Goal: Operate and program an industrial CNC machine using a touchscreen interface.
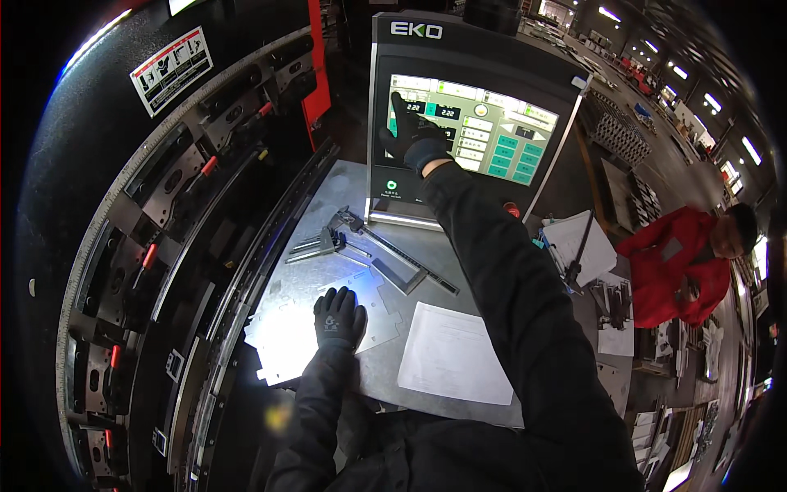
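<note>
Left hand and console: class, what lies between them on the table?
The head view shows a caliper, other metal tools and part of a flat metal sheet between the left hand and the console.

The screen (475,123) stood upright in a black frame, lit pale green, with rows of teal buttons on its right side. The thin metal sheet (288,334), silvery and notched along its edges, lay flat before the screen and to its left, partly washed out by glare.
</note>
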`<control>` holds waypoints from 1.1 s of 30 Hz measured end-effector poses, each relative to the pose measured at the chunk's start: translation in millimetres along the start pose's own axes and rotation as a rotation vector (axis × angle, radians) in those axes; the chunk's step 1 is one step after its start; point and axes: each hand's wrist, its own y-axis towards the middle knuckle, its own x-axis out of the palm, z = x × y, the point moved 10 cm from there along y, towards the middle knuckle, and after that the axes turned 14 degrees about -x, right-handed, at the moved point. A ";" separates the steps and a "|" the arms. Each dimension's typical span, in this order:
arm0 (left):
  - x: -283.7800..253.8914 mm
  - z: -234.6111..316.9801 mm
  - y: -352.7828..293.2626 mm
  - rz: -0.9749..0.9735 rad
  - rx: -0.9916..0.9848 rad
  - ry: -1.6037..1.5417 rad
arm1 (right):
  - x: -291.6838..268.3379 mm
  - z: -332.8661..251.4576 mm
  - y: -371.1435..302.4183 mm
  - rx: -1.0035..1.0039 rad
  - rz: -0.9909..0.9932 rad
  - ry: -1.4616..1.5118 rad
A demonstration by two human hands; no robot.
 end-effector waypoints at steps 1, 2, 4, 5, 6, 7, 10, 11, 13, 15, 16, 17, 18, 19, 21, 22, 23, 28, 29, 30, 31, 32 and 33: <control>0.2 -0.4 -0.5 0.005 0.004 -0.003 | 1.3 -3.6 -0.3 -0.013 0.006 0.020; 0.5 -0.7 -0.8 0.011 0.008 -0.005 | 2.4 -7.0 -1.4 -0.025 0.012 0.039; 0.2 -0.8 0.0 0.022 0.019 -0.012 | 3.2 -12.7 -3.0 -0.048 0.026 0.077; -0.5 0.0 -0.4 0.019 0.018 -0.013 | 6.0 -12.8 -5.5 -0.047 0.023 0.077; -1.3 0.4 0.4 0.016 0.017 -0.016 | 9.0 -14.2 -7.9 -0.061 0.021 0.072; -3.1 1.3 2.0 0.014 0.017 -0.019 | 12.3 -15.1 -10.3 -0.074 0.019 0.068; -3.9 2.4 2.7 0.004 0.021 -0.027 | 19.4 -13.0 -19.2 -0.093 0.014 0.058; -2.4 1.5 2.2 0.011 0.021 -0.032 | 20.4 -9.3 -23.2 -0.093 0.023 0.042; -0.3 -1.3 1.1 0.026 0.020 -0.040 | 21.4 -1.6 -31.5 -0.093 0.040 0.010; -0.5 -2.1 0.9 0.033 0.024 -0.047 | 21.1 7.3 -38.1 -0.089 0.050 -0.010; 0.7 -1.9 1.6 0.017 0.021 -0.048 | 18.7 12.7 -41.5 -0.090 0.074 0.007; 2.2 -1.3 2.1 0.000 0.018 -0.050 | 16.0 19.0 -45.4 -0.089 0.098 0.023; 4.0 -0.2 2.5 -0.018 0.018 -0.053 | 13.0 26.2 -49.7 -0.087 0.122 0.037; 6.1 1.5 3.0 -0.037 0.019 -0.057 | 9.7 34.3 -54.3 -0.083 0.146 0.050; -1.5 7.9 3.9 0.006 0.060 -0.065 | 1.0 54.4 -65.1 -0.028 0.142 0.046; -10.0 9.7 2.9 0.054 0.083 -0.063 | -2.1 64.4 -71.4 0.012 0.134 0.056; -17.4 11.7 2.0 0.101 0.106 -0.062 | -5.1 74.1 -78.4 0.052 0.127 0.065; -23.7 11.8 3.2 0.120 0.118 -0.036 | -14.7 131.7 -129.2 0.257 0.102 0.134; -23.1 10.2 2.7 0.113 0.108 -0.021 | -8.8 138.8 -136.0 0.305 0.095 0.159; -23.1 12.1 1.7 0.108 0.108 -0.022 | -0.2 140.5 -142.8 0.308 0.090 0.159; -22.8 15.4 1.7 0.116 0.116 -0.034 | 4.1 136.1 -147.9 0.192 0.195 0.116; -23.2 17.6 3.0 0.129 0.123 -0.043 | 10.6 129.0 -153.1 0.071 0.301 0.074; -23.7 19.9 4.4 0.142 0.130 -0.051 | 16.5 121.9 -159.3 -0.051 0.407 0.033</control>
